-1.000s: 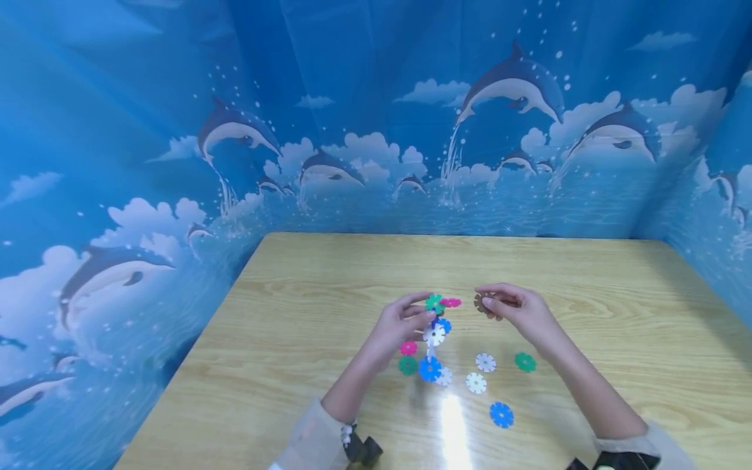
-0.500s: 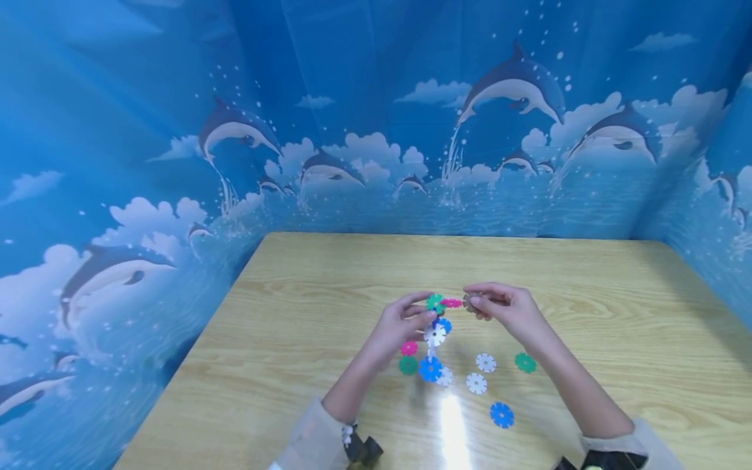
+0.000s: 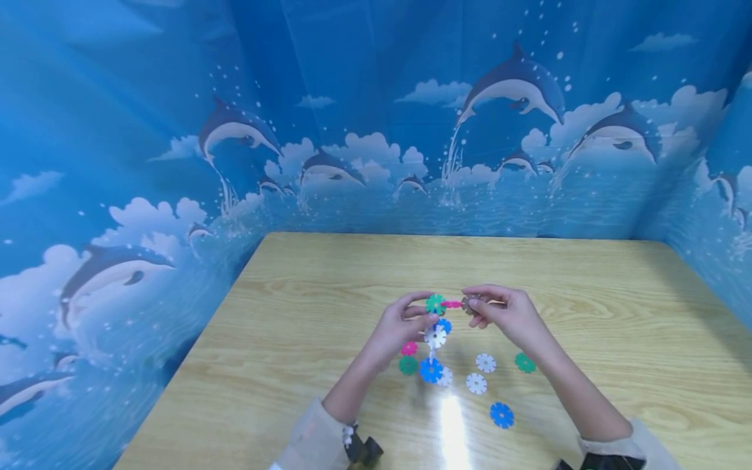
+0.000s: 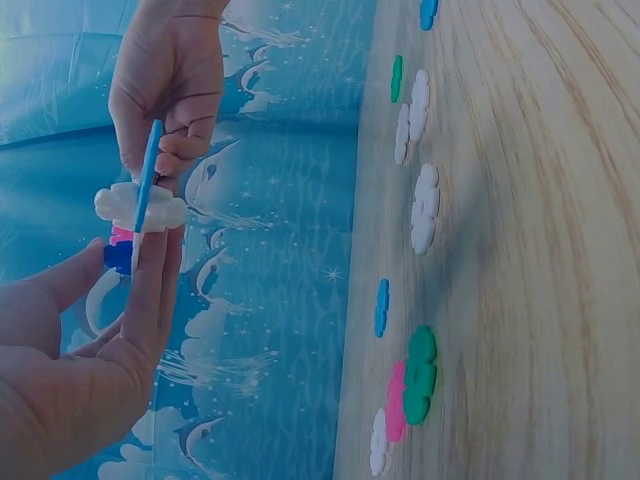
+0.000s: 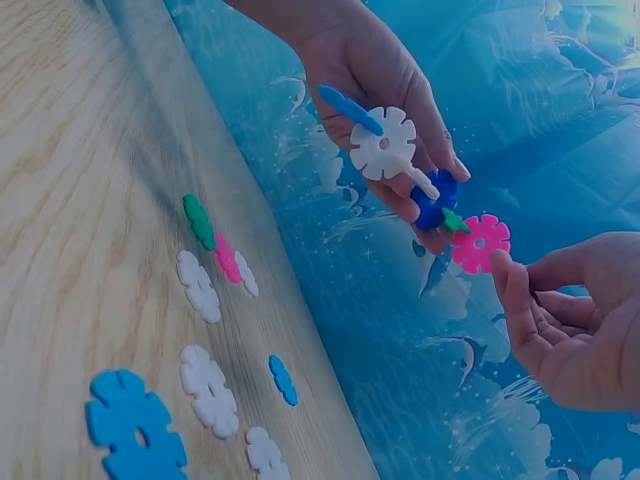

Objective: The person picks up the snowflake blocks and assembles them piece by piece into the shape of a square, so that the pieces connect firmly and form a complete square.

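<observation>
My left hand (image 3: 390, 333) pinches a chain of interlocking snowflake discs above the table. In the right wrist view the chain runs from a light blue disc (image 5: 345, 106) through a white disc (image 5: 383, 143) and a dark blue disc (image 5: 434, 203) to a green disc (image 5: 455, 222) and a pink disc (image 5: 481, 244) at its end. My right hand (image 3: 517, 316) pinches a brown snowflake disc (image 3: 468, 304) between thumb and fingers, at the pink disc's outer edge. Whether their slots interlock, I cannot tell; fingers mostly hide the brown disc.
Loose discs lie on the wooden table (image 3: 294, 294): a green disc (image 3: 525, 363), a blue disc (image 3: 502, 414), white discs (image 3: 476, 383), and a pink disc (image 3: 408, 348) beside another green disc (image 3: 408, 365). A dolphin-printed backdrop (image 3: 376, 130) stands behind the table.
My right hand has moved left with the brown disc, closing the gap to the pink disc. The left hand and its chain have hardly moved.
</observation>
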The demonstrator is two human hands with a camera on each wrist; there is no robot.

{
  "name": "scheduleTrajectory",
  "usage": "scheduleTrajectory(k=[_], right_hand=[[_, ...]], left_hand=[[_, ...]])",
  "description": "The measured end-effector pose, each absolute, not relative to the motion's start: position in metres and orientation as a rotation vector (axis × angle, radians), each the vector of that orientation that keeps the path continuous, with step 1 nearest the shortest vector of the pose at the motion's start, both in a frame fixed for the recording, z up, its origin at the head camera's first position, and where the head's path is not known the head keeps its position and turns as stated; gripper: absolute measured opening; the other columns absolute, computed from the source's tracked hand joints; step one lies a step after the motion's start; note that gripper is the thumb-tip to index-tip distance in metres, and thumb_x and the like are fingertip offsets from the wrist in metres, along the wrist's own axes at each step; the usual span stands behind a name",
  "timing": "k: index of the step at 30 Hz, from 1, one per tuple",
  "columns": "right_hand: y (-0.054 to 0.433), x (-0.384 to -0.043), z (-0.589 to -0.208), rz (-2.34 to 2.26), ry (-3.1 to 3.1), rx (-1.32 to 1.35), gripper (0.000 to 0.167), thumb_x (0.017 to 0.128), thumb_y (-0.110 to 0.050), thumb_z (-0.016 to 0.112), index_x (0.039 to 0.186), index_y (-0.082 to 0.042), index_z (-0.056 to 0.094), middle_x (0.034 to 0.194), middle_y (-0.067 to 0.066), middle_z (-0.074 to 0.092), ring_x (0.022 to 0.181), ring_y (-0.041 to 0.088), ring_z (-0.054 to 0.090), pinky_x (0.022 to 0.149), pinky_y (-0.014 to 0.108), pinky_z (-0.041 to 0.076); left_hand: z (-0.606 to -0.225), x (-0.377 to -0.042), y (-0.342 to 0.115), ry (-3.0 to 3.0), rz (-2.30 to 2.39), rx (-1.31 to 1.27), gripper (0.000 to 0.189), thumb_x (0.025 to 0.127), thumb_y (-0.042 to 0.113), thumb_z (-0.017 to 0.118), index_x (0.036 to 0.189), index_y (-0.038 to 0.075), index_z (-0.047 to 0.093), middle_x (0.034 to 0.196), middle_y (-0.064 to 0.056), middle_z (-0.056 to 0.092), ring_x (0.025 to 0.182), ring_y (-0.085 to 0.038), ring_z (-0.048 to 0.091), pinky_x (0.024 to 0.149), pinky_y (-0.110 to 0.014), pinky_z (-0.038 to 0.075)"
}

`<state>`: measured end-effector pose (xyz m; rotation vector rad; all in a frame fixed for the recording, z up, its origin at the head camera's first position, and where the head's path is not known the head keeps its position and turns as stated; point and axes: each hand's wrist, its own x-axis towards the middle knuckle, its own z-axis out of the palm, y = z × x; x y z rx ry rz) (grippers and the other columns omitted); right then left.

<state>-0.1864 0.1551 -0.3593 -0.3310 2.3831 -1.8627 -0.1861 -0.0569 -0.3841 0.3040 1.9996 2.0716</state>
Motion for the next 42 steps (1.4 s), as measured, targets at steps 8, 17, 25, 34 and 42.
scheduleTrajectory(k=[8, 17, 25, 34, 42], right_hand=[[0.152, -0.185, -0.359, -1.865, 2.389, -0.354, 0.034, 0.090, -0.012, 0.059, 0.118, 0.008, 0.055, 0.099, 0.020, 0.064, 0.072, 0.022, 0.064, 0.067, 0.030, 0.056], [0.148, -0.184, -0.364, -1.887, 2.414, -0.325, 0.031, 0.090, -0.009, 0.059, 0.117, 0.007, 0.056, 0.094, 0.019, 0.063, 0.074, 0.023, 0.063, 0.067, 0.028, 0.056], [0.139, -0.180, -0.369, -1.933, 2.491, -0.255, 0.026, 0.090, -0.004, 0.058, 0.113, 0.007, 0.059, 0.092, 0.021, 0.065, 0.067, 0.017, 0.063, 0.064, 0.026, 0.056], [0.134, -0.177, -0.373, -1.968, 2.500, -0.253, 0.023, 0.088, -0.002, 0.059, 0.110, 0.007, 0.061, 0.089, 0.022, 0.065, 0.065, 0.018, 0.063, 0.063, 0.028, 0.057], [0.132, -0.177, -0.379, -1.999, 2.492, -0.243, 0.024, 0.089, -0.003, 0.059, 0.110, 0.007, 0.061, 0.091, 0.023, 0.065, 0.068, 0.025, 0.064, 0.066, 0.034, 0.057]], left_hand=[[-0.384, -0.186, -0.056, 2.006, 2.080, 0.311, 0.050, 0.086, 0.013, 0.066, 0.131, 0.004, 0.047, 0.105, -0.011, 0.063, 0.085, -0.022, 0.064, 0.071, -0.033, 0.056], [-0.385, -0.185, -0.056, 2.053, 2.041, 0.352, 0.048, 0.088, 0.014, 0.063, 0.133, 0.008, 0.048, 0.109, -0.013, 0.061, 0.087, -0.022, 0.063, 0.072, -0.031, 0.056], [-0.383, -0.184, -0.056, 2.088, 1.999, 0.377, 0.048, 0.091, 0.009, 0.057, 0.136, 0.001, 0.042, 0.110, -0.017, 0.059, 0.089, -0.025, 0.062, 0.073, -0.030, 0.056], [-0.386, -0.183, -0.057, 2.128, 1.957, 0.409, 0.049, 0.091, 0.007, 0.057, 0.136, -0.002, 0.040, 0.113, -0.019, 0.058, 0.093, -0.032, 0.061, 0.072, -0.028, 0.056], [-0.382, -0.182, -0.058, 2.177, 1.904, 0.416, 0.049, 0.091, 0.008, 0.057, 0.136, 0.001, 0.040, 0.115, -0.018, 0.058, 0.089, -0.027, 0.063, 0.071, -0.027, 0.056]])
